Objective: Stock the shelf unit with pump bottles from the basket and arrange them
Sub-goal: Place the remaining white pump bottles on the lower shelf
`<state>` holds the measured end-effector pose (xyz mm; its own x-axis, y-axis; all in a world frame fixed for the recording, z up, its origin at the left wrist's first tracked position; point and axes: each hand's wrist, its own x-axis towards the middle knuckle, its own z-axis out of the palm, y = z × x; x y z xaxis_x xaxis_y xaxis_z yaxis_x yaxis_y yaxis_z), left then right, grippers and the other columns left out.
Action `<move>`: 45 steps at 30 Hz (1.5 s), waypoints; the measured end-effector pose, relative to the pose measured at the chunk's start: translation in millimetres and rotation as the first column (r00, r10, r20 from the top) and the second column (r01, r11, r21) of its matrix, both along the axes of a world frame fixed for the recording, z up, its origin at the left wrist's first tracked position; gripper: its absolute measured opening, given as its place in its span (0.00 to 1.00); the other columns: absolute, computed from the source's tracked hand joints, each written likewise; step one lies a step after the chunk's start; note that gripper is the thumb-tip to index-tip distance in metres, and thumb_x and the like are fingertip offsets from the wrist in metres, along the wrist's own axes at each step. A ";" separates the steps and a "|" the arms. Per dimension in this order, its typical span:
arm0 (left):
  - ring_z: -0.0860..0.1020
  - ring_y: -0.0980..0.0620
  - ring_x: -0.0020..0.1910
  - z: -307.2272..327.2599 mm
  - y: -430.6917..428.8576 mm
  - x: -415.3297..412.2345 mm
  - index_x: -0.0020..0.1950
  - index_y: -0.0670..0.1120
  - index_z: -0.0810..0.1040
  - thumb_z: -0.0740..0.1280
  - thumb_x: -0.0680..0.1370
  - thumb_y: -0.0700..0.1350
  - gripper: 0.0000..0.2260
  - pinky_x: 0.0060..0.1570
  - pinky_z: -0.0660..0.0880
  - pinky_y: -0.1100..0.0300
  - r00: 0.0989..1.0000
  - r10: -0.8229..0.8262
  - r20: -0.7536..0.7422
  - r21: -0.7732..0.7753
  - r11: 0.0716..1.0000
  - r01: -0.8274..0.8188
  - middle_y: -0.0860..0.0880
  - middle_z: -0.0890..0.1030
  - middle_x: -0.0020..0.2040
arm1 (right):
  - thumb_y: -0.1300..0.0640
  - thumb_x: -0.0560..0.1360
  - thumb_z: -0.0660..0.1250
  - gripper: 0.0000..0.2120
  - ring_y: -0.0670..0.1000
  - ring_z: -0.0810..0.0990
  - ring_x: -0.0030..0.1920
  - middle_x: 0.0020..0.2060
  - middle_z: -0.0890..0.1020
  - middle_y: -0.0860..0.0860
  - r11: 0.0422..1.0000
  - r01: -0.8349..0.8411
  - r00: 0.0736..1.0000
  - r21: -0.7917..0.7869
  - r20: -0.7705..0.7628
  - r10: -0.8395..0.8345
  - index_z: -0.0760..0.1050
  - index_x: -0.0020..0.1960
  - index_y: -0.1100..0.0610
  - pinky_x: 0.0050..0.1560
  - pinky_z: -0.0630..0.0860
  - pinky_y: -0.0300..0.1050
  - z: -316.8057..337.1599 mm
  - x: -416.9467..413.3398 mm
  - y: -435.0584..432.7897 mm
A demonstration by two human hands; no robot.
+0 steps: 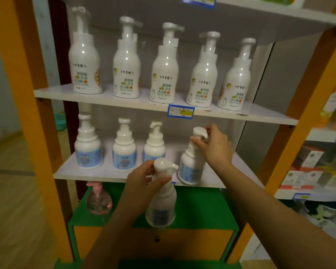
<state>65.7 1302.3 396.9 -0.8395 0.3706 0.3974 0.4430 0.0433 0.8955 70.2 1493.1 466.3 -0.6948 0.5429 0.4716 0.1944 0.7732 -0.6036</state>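
Orange uprights (21, 78) frame a shelf unit with white boards, standing on a pale wood-look floor (14, 191) in what looks like a small shop; further shelving with boxed goods (306, 167) fills the right edge.

On the middle shelf (124, 100), left to right, five tall white pump bottles with orange-green labels (164, 74) stand upright in a row, spaced apart, and a blue price tag (180, 111) is fixed to the shelf's front edge. On the lower shelf (81, 174), three shorter white pump bottles with blue labels (124, 150) stand side by side at the left. To their right a fourth blue-label bottle (191, 162) sits at the front edge, tilted slightly, with the right hand (215, 144) pinching its pump head.

Below, a green cabinet top (202, 206) carries a round clear bottle of pink liquid with a pink pump (99, 200) at its left. In front of the cabinet the left hand (144, 183) grips another blue-label pump bottle (162, 199) by its neck, holding it upright in the air, just below the lower shelf and near the bottle under the right hand. The basket is not in sight.
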 end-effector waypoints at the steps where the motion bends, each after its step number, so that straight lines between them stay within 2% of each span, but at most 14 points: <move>1: 0.78 0.60 0.50 -0.1 0.3 -1.6 0.52 0.51 0.77 0.69 0.71 0.45 0.10 0.50 0.76 0.64 1.000 0.000 0.005 0.001 1.000 0.000 0.55 0.81 0.50 | 0.44 0.70 0.68 0.22 0.63 0.76 0.56 0.55 0.80 0.57 1.000 0.019 1.000 -0.001 0.008 -0.019 0.69 0.58 0.55 0.52 0.72 0.53 -1.2 -5.9 -0.5; 15: 0.77 0.67 0.48 -8.0 1.4 -16.7 0.48 0.57 0.76 0.69 0.71 0.46 0.09 0.43 0.74 0.76 1.000 0.018 -0.012 0.032 0.999 -0.017 0.60 0.82 0.46 | 0.45 0.72 0.67 0.24 0.64 0.77 0.56 0.54 0.80 0.60 0.997 0.080 0.997 0.025 0.003 -0.080 0.67 0.61 0.57 0.50 0.72 0.52 -13.7 -62.7 3.4; 18: 0.77 0.66 0.49 -7.0 3.4 -15.2 0.50 0.53 0.77 0.69 0.71 0.45 0.09 0.43 0.73 0.78 1.000 -0.005 -0.002 0.038 0.999 0.005 0.56 0.82 0.48 | 0.44 0.72 0.66 0.28 0.62 0.75 0.60 0.61 0.77 0.57 0.999 0.028 1.000 -0.024 0.015 -0.028 0.63 0.65 0.56 0.54 0.72 0.52 -20.8 -59.9 4.0; 20: 0.77 0.64 0.50 -5.5 4.7 -13.2 0.52 0.52 0.77 0.69 0.71 0.45 0.09 0.44 0.74 0.75 0.999 -0.036 0.019 0.038 0.999 0.035 0.55 0.82 0.50 | 0.48 0.74 0.64 0.27 0.57 0.70 0.65 0.67 0.70 0.55 0.997 -0.061 0.992 -0.057 -0.118 0.054 0.61 0.68 0.57 0.60 0.69 0.49 -33.4 -44.5 1.3; 22: 0.78 0.63 0.51 -4.7 6.1 -11.1 0.52 0.52 0.77 0.68 0.72 0.46 0.10 0.46 0.76 0.70 0.997 -0.056 0.046 0.030 0.998 0.055 0.55 0.82 0.50 | 0.58 0.75 0.62 0.20 0.51 0.70 0.63 0.65 0.71 0.54 0.980 -0.192 0.949 -0.060 -0.266 0.170 0.65 0.66 0.57 0.62 0.66 0.36 -51.9 -15.7 -3.2; 23: 0.78 0.63 0.50 -4.6 7.3 -10.0 0.52 0.52 0.77 0.68 0.72 0.46 0.10 0.46 0.77 0.69 0.996 -0.063 0.060 0.028 0.998 0.062 0.55 0.82 0.51 | 0.64 0.75 0.61 0.18 0.47 0.72 0.60 0.63 0.73 0.52 0.941 -0.309 0.921 -0.138 -0.292 0.259 0.68 0.64 0.56 0.60 0.67 0.30 -63.5 2.5 -4.7; 25: 0.78 0.63 0.51 -4.2 11.5 -7.4 0.54 0.52 0.77 0.68 0.72 0.46 0.11 0.46 0.77 0.69 0.995 -0.069 0.068 0.017 0.998 0.068 0.56 0.82 0.51 | 0.68 0.73 0.61 0.19 0.44 0.74 0.59 0.59 0.76 0.49 0.747 -0.551 0.834 -0.371 -0.227 0.502 0.71 0.60 0.53 0.60 0.73 0.34 -85.9 38.6 -9.7; 26: 0.78 0.62 0.51 -4.5 14.8 -6.0 0.55 0.51 0.77 0.69 0.72 0.46 0.12 0.47 0.77 0.68 0.995 -0.068 0.074 0.013 0.998 0.068 0.55 0.82 0.52 | 0.66 0.71 0.64 0.21 0.43 0.73 0.60 0.59 0.76 0.46 0.661 -0.602 0.780 -0.448 -0.153 0.607 0.70 0.61 0.51 0.61 0.74 0.38 -96.1 53.9 -12.4; 28: 0.78 0.59 0.54 -3.9 23.6 -2.3 0.56 0.49 0.77 0.69 0.72 0.45 0.13 0.51 0.76 0.63 0.993 -0.074 0.090 0.006 0.997 0.074 0.54 0.81 0.53 | 0.57 0.68 0.71 0.28 0.39 0.72 0.60 0.60 0.73 0.40 0.632 -0.602 0.732 -0.488 -0.022 0.681 0.65 0.64 0.45 0.58 0.75 0.37 -118.1 72.6 -14.9; 31: 0.78 0.55 0.54 -2.4 42.1 8.6 0.55 0.48 0.77 0.69 0.72 0.45 0.12 0.53 0.76 0.60 0.993 -0.081 0.086 -0.008 0.997 0.082 0.51 0.81 0.53 | 0.52 0.64 0.76 0.34 0.37 0.72 0.58 0.58 0.72 0.35 0.664 -0.529 0.806 -0.528 -0.068 0.588 0.63 0.62 0.38 0.48 0.75 0.29 -135.6 82.0 -13.7; 37: 0.79 0.52 0.53 -5.0 80.6 28.0 0.55 0.43 0.78 0.70 0.71 0.41 0.13 0.55 0.77 0.59 0.997 -0.026 0.069 0.112 0.994 0.018 0.46 0.82 0.52 | 0.61 0.67 0.73 0.29 0.29 0.73 0.54 0.56 0.74 0.34 0.712 -0.505 0.856 -0.488 -0.179 0.484 0.66 0.57 0.38 0.46 0.73 0.24 -140.2 86.5 12.7; 39: 0.79 0.54 0.54 -5.3 85.9 26.8 0.57 0.45 0.77 0.67 0.74 0.43 0.12 0.54 0.76 0.62 0.986 -0.059 0.158 0.174 0.984 0.031 0.48 0.81 0.55 | 0.61 0.67 0.72 0.28 0.29 0.73 0.54 0.56 0.74 0.35 0.709 -0.521 0.848 -0.475 -0.195 0.493 0.66 0.58 0.39 0.46 0.73 0.24 -134.2 88.2 23.7; 42: 0.74 0.57 0.56 -14.2 90.2 17.9 0.60 0.47 0.74 0.59 0.79 0.43 0.11 0.52 0.71 0.72 0.968 -0.033 0.249 0.070 0.997 0.016 0.49 0.76 0.61 | 0.61 0.68 0.71 0.26 0.28 0.74 0.53 0.55 0.74 0.36 0.699 -0.535 0.841 -0.475 -0.220 0.494 0.65 0.57 0.39 0.45 0.73 0.24 -121.5 84.3 40.8; 45: 0.75 0.58 0.49 -22.0 99.2 14.1 0.50 0.52 0.75 0.55 0.79 0.41 0.10 0.47 0.74 0.70 0.897 -0.163 0.411 0.090 0.986 0.137 0.51 0.78 0.54 | 0.60 0.68 0.72 0.26 0.32 0.74 0.54 0.55 0.74 0.36 0.708 -0.535 0.843 -0.461 -0.242 0.480 0.66 0.59 0.43 0.46 0.74 0.25 -107.8 71.8 59.2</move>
